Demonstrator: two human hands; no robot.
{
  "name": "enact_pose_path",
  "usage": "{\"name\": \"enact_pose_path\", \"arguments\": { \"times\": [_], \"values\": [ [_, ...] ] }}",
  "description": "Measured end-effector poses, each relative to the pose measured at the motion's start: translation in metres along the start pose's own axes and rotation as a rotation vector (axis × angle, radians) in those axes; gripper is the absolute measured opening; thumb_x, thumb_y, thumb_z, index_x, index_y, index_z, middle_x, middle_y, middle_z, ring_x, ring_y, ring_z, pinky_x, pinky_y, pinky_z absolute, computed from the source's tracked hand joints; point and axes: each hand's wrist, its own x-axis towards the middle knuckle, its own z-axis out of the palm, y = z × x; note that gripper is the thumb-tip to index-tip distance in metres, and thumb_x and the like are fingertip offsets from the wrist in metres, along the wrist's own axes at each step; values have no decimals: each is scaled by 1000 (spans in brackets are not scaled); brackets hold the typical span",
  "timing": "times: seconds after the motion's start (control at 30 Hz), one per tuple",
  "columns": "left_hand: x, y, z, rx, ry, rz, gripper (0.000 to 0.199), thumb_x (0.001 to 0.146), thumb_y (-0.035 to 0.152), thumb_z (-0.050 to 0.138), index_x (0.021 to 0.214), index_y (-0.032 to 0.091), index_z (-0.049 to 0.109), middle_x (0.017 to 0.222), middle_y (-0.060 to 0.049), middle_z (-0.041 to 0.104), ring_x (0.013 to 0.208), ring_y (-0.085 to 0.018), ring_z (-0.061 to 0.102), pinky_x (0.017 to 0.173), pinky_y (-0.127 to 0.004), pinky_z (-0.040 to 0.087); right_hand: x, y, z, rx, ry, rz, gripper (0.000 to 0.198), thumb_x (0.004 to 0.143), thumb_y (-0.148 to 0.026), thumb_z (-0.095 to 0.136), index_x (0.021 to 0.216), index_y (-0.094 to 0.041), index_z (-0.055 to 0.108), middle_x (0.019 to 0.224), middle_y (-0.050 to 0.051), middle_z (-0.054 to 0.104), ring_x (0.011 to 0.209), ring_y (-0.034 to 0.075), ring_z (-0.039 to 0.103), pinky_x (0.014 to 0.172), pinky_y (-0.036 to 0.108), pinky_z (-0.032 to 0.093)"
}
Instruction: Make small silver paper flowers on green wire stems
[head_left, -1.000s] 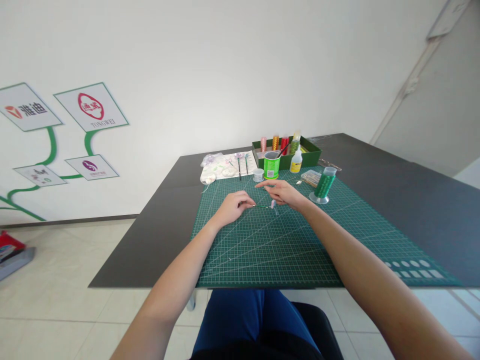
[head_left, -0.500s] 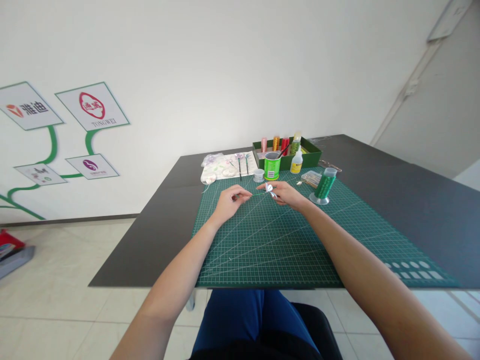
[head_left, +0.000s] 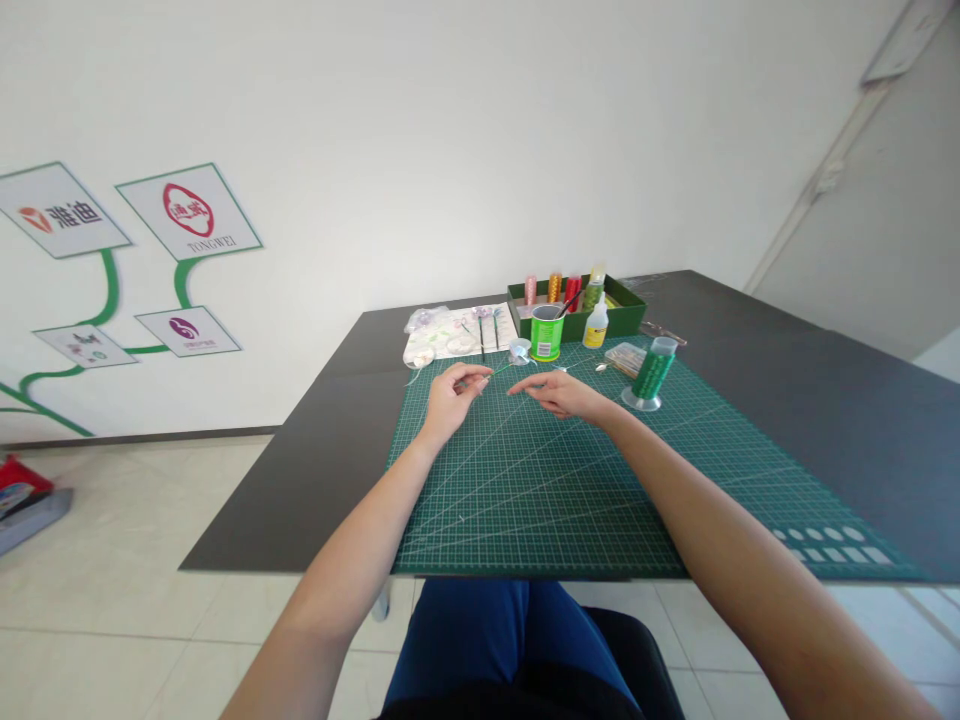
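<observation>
We are working at the far middle of the green cutting mat (head_left: 570, 480), leaving bare mat toward its near edge. Our left hand (head_left: 450, 395) is pinching a thin green wire (head_left: 496, 371); our right hand (head_left: 559, 392) is hovering just beside it, fingers loosely spread.

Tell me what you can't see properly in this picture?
- Head view: the thin green stem pinched by the left hand is too small to identify.
- The right hand hides its own palm; holding anything is unclear.
- Green tray contents: far away, partly behind the green cup.
</observation>
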Motion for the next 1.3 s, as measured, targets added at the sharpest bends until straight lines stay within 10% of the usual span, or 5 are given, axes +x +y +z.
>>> {"name": "enact_pose_path", "arguments": {
  "times": [1.3],
  "values": [
    [2,-12,-1,148,51,-21,15,84,16,66,92,19,78,89,-5,74,70,-13,63,66,-26,50,-12,-12,6,15,-377,-44,48,97,-37,56,131,-4,65,42,-12,36,36,6,27,38,20,25]
  ]
}}
